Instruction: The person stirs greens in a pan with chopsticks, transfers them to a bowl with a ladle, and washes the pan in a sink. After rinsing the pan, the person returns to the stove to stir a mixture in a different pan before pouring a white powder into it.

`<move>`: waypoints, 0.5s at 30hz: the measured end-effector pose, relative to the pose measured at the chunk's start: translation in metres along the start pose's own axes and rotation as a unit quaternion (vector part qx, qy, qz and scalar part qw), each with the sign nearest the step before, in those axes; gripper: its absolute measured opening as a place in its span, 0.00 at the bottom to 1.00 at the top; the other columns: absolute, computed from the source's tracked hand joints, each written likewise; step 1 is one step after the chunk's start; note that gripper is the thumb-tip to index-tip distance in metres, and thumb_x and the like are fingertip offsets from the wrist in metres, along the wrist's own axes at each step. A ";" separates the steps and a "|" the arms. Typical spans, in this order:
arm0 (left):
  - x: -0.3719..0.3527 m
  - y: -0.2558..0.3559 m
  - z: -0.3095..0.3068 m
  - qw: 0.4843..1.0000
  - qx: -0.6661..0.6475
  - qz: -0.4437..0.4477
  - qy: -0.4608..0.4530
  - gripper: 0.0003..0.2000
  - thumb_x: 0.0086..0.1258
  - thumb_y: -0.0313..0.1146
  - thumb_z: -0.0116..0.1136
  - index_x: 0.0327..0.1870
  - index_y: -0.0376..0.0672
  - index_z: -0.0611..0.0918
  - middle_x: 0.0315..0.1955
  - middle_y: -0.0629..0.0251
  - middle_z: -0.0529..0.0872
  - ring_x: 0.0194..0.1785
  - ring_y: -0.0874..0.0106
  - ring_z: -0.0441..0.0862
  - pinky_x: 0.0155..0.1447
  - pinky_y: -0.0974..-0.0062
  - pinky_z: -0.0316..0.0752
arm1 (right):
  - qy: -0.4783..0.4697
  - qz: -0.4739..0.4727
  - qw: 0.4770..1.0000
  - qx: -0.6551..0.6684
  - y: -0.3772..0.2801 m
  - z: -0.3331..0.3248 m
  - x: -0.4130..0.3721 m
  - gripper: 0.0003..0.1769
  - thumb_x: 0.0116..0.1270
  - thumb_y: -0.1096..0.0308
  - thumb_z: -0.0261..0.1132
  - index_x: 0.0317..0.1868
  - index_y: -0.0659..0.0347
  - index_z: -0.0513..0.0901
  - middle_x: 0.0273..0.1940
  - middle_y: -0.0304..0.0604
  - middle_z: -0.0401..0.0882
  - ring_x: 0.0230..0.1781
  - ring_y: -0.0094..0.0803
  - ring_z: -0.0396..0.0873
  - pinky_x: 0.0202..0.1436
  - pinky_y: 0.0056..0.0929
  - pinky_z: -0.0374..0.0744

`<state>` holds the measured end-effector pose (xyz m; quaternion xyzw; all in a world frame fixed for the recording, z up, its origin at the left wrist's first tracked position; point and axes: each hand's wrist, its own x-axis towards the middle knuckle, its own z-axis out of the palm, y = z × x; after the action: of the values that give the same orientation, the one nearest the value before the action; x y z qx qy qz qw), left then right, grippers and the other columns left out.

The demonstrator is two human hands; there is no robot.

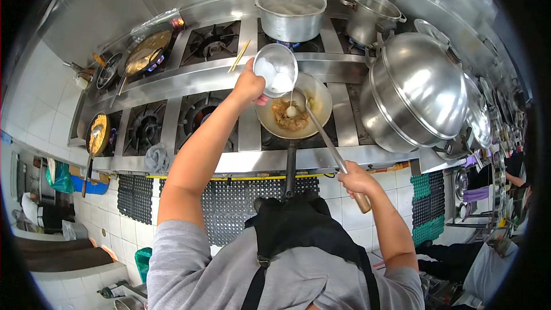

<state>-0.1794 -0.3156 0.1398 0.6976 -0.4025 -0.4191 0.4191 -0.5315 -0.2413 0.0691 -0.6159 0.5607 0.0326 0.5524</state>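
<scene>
My left hand (250, 85) is closed on the rim of a small metal bowl (266, 60) with white contents, tilted above a light-coloured frying pan (322, 99). A thin white stream runs from the bowl's edge down towards the pan. In the pan lies brownish food (284, 117) with a white patch on it. My right hand (358, 179) is wrapped round the wooden handle of a long metal ladle (326, 136), whose head is in the pan beside the food. The pan's dark handle (291, 169) points towards me, untouched.
A large steaming pot (291, 26) stands behind the pan over a blue flame. To the right are a domed steamer (422, 89) and a tall pot (370, 20). Two pans of food, a wok (150, 51) and a skillet (98, 134), sit left. Yellow chopsticks (239, 56) lie near my left hand.
</scene>
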 end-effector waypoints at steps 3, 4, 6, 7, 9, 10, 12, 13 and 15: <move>-0.001 0.004 0.001 1.000 -0.001 0.000 0.004 0.38 0.61 0.22 0.37 0.76 0.49 0.48 0.39 0.47 0.82 0.19 0.66 0.81 0.21 0.68 0.81 | -0.041 0.017 0.998 -0.041 0.012 -0.032 -0.012 0.09 0.64 0.70 0.55 0.42 0.65 0.69 0.22 0.44 0.71 0.13 0.33 0.72 0.15 0.38 0.76; -0.001 0.004 0.001 1.000 -0.002 0.008 0.002 0.38 0.61 0.22 0.37 0.76 0.49 0.48 0.39 0.47 0.82 0.19 0.66 0.81 0.21 0.68 0.81 | -0.022 0.028 0.997 -0.067 0.011 -0.035 -0.015 0.10 0.64 0.70 0.55 0.42 0.67 0.70 0.22 0.46 0.73 0.14 0.35 0.74 0.15 0.38 0.76; 0.000 0.002 0.001 1.000 -0.002 0.014 0.000 0.37 0.61 0.22 0.37 0.76 0.48 0.48 0.40 0.46 0.82 0.18 0.66 0.81 0.21 0.67 0.81 | 0.025 0.027 0.995 -0.090 0.002 -0.027 -0.013 0.10 0.64 0.70 0.55 0.43 0.67 0.70 0.23 0.47 0.73 0.14 0.35 0.74 0.15 0.38 0.76; 0.001 0.001 0.002 1.000 -0.007 0.009 0.002 0.37 0.61 0.21 0.37 0.76 0.48 0.48 0.40 0.46 0.82 0.18 0.66 0.81 0.21 0.68 0.81 | 0.073 0.025 0.991 -0.112 -0.003 -0.022 -0.012 0.11 0.64 0.70 0.55 0.43 0.68 0.71 0.23 0.48 0.74 0.14 0.36 0.75 0.15 0.37 0.76; 0.003 -0.001 0.004 1.000 -0.012 0.004 0.005 0.37 0.61 0.21 0.37 0.76 0.48 0.49 0.40 0.45 0.82 0.18 0.66 0.81 0.21 0.68 0.81 | 0.069 0.013 0.994 -0.085 -0.007 -0.005 -0.003 0.09 0.63 0.71 0.56 0.40 0.68 0.70 0.22 0.46 0.72 0.14 0.34 0.74 0.14 0.36 0.75; 0.004 -0.002 0.003 1.000 -0.008 0.004 0.003 0.37 0.60 0.21 0.36 0.76 0.48 0.49 0.41 0.45 0.82 0.18 0.66 0.81 0.21 0.68 0.81 | 0.064 0.000 0.996 -0.060 -0.008 0.000 0.001 0.08 0.62 0.73 0.57 0.37 0.67 0.69 0.20 0.43 0.70 0.13 0.32 0.72 0.14 0.35 0.74; 0.005 -0.003 0.001 1.000 -0.004 0.004 0.001 0.37 0.60 0.21 0.36 0.76 0.48 0.48 0.41 0.45 0.82 0.18 0.66 0.81 0.21 0.68 0.81 | 0.043 -0.003 0.998 -0.054 -0.005 -0.008 -0.005 0.08 0.62 0.73 0.56 0.38 0.68 0.69 0.21 0.44 0.71 0.13 0.33 0.72 0.14 0.36 0.74; 0.003 -0.003 0.000 1.000 -0.020 0.007 0.005 0.36 0.61 0.21 0.36 0.75 0.48 0.50 0.41 0.46 0.82 0.18 0.66 0.80 0.21 0.68 0.81 | 0.023 -0.002 0.998 -0.050 -0.008 -0.013 -0.012 0.08 0.63 0.73 0.56 0.39 0.68 0.70 0.22 0.45 0.72 0.14 0.33 0.73 0.14 0.36 0.74; -0.001 -0.010 -0.001 0.999 -0.039 0.006 0.011 0.36 0.61 0.20 0.37 0.75 0.48 0.51 0.40 0.46 0.82 0.17 0.67 0.80 0.21 0.68 0.81 | 0.014 0.013 0.998 -0.059 -0.014 -0.021 -0.022 0.08 0.63 0.73 0.55 0.40 0.68 0.69 0.22 0.45 0.71 0.13 0.32 0.72 0.13 0.35 0.73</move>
<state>-0.1763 -0.3113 0.1312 0.6832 -0.3848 -0.4242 0.4530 -0.5415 -0.2452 0.1005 -0.6401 0.5737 0.0643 0.5069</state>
